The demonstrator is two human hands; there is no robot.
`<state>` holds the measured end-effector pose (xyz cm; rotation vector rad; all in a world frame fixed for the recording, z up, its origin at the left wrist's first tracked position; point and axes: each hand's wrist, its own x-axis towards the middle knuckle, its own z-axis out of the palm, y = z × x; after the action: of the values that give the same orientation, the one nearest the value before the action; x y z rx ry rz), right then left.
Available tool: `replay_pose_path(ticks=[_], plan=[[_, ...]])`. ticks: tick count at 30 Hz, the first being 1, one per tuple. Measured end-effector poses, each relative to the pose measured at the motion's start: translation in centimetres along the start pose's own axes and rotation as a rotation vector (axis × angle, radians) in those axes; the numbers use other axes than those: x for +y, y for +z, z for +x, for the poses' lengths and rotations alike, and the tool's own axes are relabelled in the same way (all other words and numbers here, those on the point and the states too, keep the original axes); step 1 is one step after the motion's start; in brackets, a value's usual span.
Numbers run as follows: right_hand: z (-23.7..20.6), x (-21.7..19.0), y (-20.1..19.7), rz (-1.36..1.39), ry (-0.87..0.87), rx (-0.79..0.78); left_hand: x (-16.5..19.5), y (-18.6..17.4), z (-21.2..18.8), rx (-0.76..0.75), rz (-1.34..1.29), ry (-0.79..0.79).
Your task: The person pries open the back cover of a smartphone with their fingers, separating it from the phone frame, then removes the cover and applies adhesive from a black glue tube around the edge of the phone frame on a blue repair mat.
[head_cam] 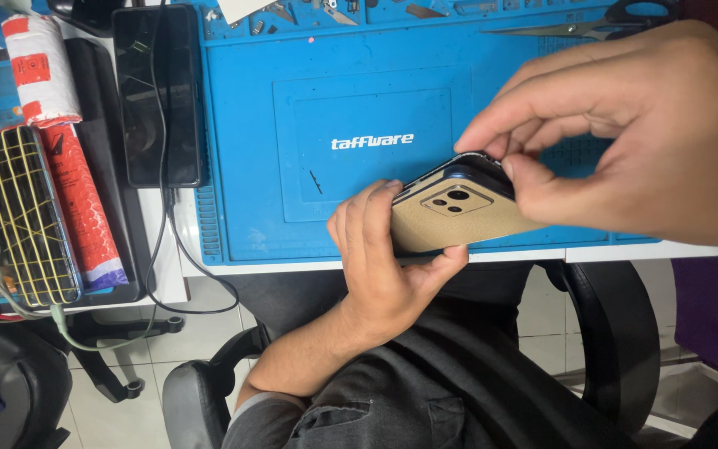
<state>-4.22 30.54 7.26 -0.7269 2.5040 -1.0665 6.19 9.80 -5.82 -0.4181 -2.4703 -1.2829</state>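
Phone [450, 218], tan-backed, hangs over the blue mat's [243, 125] near edge: left hand [384, 266] grips its end to brace it while right hand [625, 133] pinches the camera-side rim.

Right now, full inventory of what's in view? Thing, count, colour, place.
phone: 1, tan back with dark rim, camera module facing up, held over the mat's near edge
work mat: 1, blue, covers the table top
second phone: 1, black, screen dark, on the mat's left edge
cable: 1, black, runs across the second phone and down off the table
scissors: 1, black handles, far right of the mat
roll: 1, white and red wrapping, left of the second phone
flat device with yellow grid lines: 1, far left
office chair: 1, black, under the person
left hand: grips the phone's lower end
right hand: fingertips pinch the phone's top edge
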Motion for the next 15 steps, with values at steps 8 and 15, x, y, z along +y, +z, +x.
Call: replay_pose_path(ticks=[8, 15], plan=[[0.0, 1.7, -0.4, 0.103, 0.106, 0.039, -0.2, 0.1, 0.0, -0.003, -0.01, 0.003], [0.8, 0.5, -0.1, 0.167, 0.065, 0.024, -0.2, 0.2, 0.1, -0.005, -0.003, 0.0]])
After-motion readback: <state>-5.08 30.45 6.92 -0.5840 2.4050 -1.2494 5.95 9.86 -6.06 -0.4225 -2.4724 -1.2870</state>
